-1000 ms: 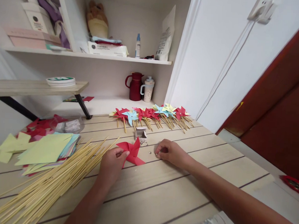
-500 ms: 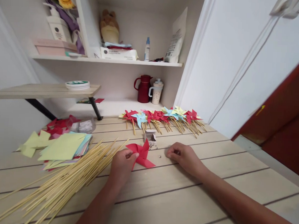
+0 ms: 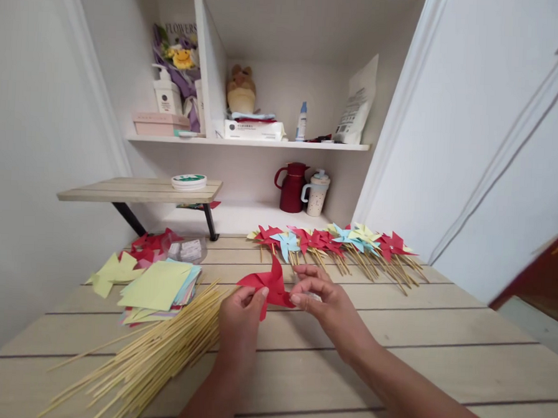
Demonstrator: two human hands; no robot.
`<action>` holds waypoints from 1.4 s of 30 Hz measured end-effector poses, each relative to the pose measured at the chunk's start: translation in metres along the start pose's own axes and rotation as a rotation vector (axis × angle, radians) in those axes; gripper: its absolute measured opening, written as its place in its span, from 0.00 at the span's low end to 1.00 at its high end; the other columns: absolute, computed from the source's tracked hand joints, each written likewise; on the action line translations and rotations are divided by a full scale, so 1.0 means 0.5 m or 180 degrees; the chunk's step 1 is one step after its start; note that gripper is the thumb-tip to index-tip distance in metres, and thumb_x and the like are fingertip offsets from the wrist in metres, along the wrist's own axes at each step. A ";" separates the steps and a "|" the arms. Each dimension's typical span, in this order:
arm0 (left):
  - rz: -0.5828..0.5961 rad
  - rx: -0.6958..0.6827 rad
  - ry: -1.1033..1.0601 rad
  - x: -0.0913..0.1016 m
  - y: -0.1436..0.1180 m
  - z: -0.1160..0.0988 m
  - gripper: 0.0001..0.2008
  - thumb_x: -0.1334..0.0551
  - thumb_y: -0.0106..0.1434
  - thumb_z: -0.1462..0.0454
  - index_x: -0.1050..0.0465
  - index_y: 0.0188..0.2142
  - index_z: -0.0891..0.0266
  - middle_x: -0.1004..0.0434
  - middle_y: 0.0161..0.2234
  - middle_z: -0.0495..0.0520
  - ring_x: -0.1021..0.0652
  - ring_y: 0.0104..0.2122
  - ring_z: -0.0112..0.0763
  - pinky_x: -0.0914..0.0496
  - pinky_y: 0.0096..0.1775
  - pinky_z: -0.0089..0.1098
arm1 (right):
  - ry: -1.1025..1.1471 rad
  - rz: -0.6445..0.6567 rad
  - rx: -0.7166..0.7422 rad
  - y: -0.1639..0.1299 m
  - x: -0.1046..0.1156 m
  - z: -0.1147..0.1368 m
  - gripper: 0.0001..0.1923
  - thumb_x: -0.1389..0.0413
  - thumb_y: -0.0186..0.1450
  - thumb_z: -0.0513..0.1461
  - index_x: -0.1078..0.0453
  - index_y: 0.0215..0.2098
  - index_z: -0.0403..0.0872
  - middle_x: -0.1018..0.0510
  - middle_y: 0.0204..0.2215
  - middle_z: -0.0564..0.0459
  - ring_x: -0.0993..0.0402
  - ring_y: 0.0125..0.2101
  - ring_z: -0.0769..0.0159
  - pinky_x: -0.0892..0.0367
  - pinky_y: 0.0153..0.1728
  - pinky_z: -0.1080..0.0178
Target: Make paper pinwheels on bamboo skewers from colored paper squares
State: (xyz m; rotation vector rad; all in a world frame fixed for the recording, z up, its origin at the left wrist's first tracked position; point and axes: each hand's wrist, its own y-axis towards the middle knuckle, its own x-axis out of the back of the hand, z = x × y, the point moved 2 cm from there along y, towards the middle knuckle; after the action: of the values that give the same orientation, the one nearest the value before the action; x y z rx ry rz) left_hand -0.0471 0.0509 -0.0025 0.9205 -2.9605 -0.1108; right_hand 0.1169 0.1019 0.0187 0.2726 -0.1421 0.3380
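My left hand [image 3: 241, 316] pinches a red paper pinwheel [image 3: 271, 283] between thumb and fingers, holding it above the wooden table. From the other side, my right hand [image 3: 323, 302] has thumb and forefinger closed at the tip of the pinwheel's right blade, its other fingers loosely curled. Whether something small is also in that pinch I cannot make out. The small box and loose metal bits seen earlier are mostly hidden behind my right hand and the pinwheel. Close to my left wrist lies a spread bundle of thin wooden sticks [image 3: 159, 346].
A stack of coloured paper squares [image 3: 157, 287] lies left, beside a yellow folded paper piece [image 3: 111, 274] and red paper pieces [image 3: 150, 247]. Several finished pinwheels on sticks [image 3: 333, 243] line the back. Behind stand a red jug [image 3: 293, 188], a cup [image 3: 316, 195] and a small raised shelf [image 3: 139, 190].
My right hand has come left from the tabletop to the pinwheel's right blade. The left hand keeps hold of the pinwheel, now raised slightly. The camera view has shifted left and up.
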 end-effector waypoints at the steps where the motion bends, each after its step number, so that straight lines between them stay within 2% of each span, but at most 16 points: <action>1: 0.0013 -0.0015 -0.0024 0.000 -0.001 -0.002 0.13 0.34 0.53 0.55 0.26 0.23 0.64 0.28 0.20 0.48 0.31 0.23 0.28 0.37 0.27 0.28 | 0.0006 -0.0006 0.0017 0.002 -0.002 0.001 0.12 0.33 0.56 0.48 0.23 0.25 0.50 0.31 0.55 0.47 0.42 0.61 0.51 0.45 0.60 0.52; 7: 0.0127 -0.0320 0.0139 -0.011 -0.014 -0.007 0.11 0.35 0.53 0.56 0.22 0.23 0.62 0.25 0.21 0.51 0.27 0.25 0.33 0.35 0.28 0.29 | -0.0030 0.0071 0.0198 -0.007 -0.001 0.004 0.11 0.33 0.56 0.49 0.22 0.26 0.50 0.31 0.57 0.48 0.41 0.61 0.50 0.46 0.61 0.51; 9: 0.0103 -0.0464 0.0308 -0.013 -0.018 -0.010 0.11 0.35 0.53 0.57 0.22 0.22 0.61 0.24 0.21 0.51 0.26 0.25 0.34 0.35 0.28 0.30 | -0.0014 0.0146 0.0247 -0.012 -0.002 0.005 0.10 0.34 0.57 0.48 0.23 0.26 0.50 0.26 0.53 0.48 0.35 0.57 0.51 0.42 0.58 0.53; 12: 0.0162 -0.0521 0.0408 -0.015 -0.021 -0.011 0.11 0.35 0.54 0.57 0.22 0.22 0.61 0.23 0.22 0.52 0.25 0.26 0.35 0.35 0.29 0.30 | 0.0060 0.0265 0.0292 -0.015 -0.004 0.007 0.09 0.36 0.59 0.46 0.24 0.27 0.49 0.22 0.40 0.50 0.28 0.44 0.57 0.36 0.50 0.57; 16: 0.0267 -0.0360 0.0292 -0.018 -0.022 -0.008 0.11 0.35 0.53 0.56 0.22 0.23 0.61 0.24 0.22 0.52 0.25 0.26 0.35 0.34 0.28 0.30 | 0.0126 0.0204 0.0121 -0.016 0.002 0.002 0.09 0.37 0.59 0.45 0.26 0.27 0.49 0.22 0.29 0.53 0.29 0.34 0.62 0.34 0.40 0.61; 19: 0.0350 -0.0240 0.0214 -0.022 -0.030 -0.013 0.11 0.34 0.53 0.56 0.21 0.24 0.61 0.22 0.23 0.52 0.25 0.27 0.35 0.34 0.29 0.30 | 0.0173 0.0196 0.0061 -0.017 0.007 -0.002 0.08 0.37 0.59 0.44 0.25 0.27 0.49 0.22 0.28 0.54 0.29 0.33 0.62 0.34 0.39 0.62; 25: 0.0546 -0.0261 0.0234 -0.029 -0.047 -0.032 0.10 0.36 0.55 0.58 0.19 0.26 0.60 0.20 0.24 0.52 0.24 0.28 0.35 0.32 0.33 0.31 | 0.0084 0.0188 0.0383 -0.025 0.009 0.006 0.08 0.36 0.60 0.44 0.24 0.25 0.50 0.22 0.32 0.53 0.28 0.38 0.61 0.35 0.44 0.60; 32: 0.0547 -0.0073 0.0086 -0.030 -0.042 -0.010 0.11 0.34 0.54 0.55 0.20 0.27 0.60 0.22 0.23 0.51 0.25 0.27 0.35 0.33 0.31 0.31 | 0.0569 0.0096 -0.0124 -0.026 0.009 -0.010 0.09 0.35 0.57 0.45 0.24 0.27 0.48 0.24 0.25 0.54 0.31 0.28 0.66 0.34 0.32 0.64; 42: 0.0550 -0.0049 0.0190 -0.031 -0.056 -0.018 0.13 0.34 0.54 0.53 0.20 0.25 0.60 0.23 0.22 0.51 0.28 0.26 0.34 0.35 0.29 0.30 | 0.0662 0.0053 -0.0044 -0.029 0.014 -0.012 0.07 0.33 0.56 0.43 0.23 0.27 0.49 0.22 0.26 0.54 0.29 0.30 0.66 0.31 0.33 0.64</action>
State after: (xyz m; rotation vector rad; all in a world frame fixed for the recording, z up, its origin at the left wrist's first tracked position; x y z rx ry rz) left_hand -0.0179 0.0364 0.0042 0.6505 -2.9626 -0.0983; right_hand 0.1290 0.0927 0.0108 0.2212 0.0580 0.3797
